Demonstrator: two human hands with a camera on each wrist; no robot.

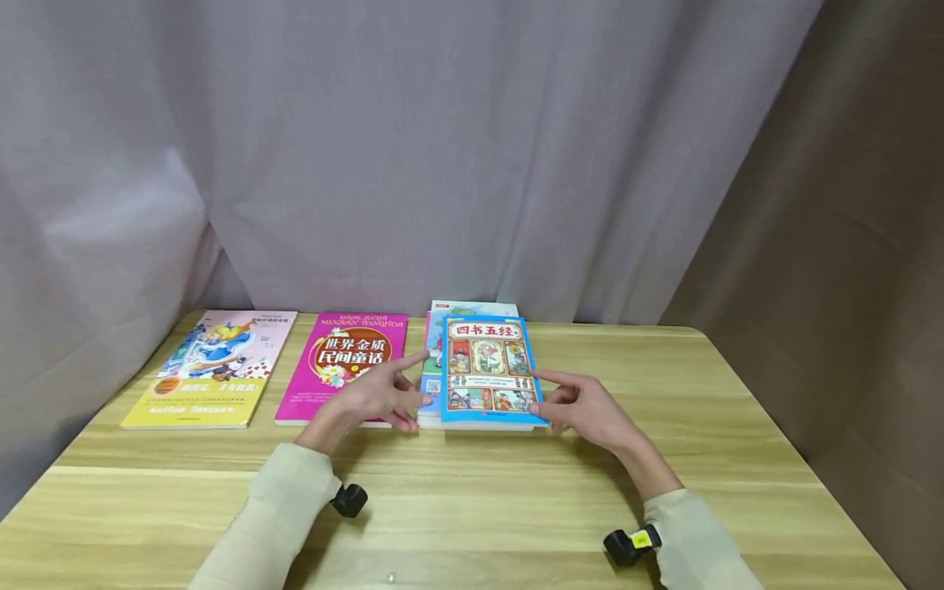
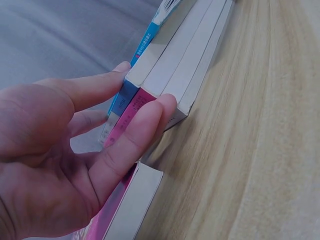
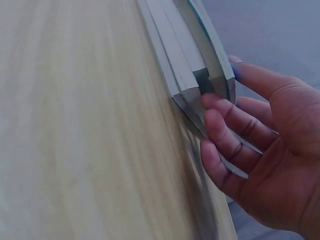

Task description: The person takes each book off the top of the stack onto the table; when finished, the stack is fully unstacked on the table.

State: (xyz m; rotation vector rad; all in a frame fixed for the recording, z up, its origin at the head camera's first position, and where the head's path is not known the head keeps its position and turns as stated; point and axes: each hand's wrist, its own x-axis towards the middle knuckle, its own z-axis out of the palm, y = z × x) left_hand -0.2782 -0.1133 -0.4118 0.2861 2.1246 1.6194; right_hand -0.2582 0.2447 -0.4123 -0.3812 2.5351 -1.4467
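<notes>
Touching, not grasping, the sides of the book stack (image 2: 175,55) on the surface (image 1: 479,500) with left hand (image 1: 381,395) and right hand (image 1: 586,407); could skew the blue book (image 1: 488,370) on top by pushing unevenly.

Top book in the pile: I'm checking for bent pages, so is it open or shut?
Shut. In the head view, the top book lies with its front cover up and no pages spread.
</notes>
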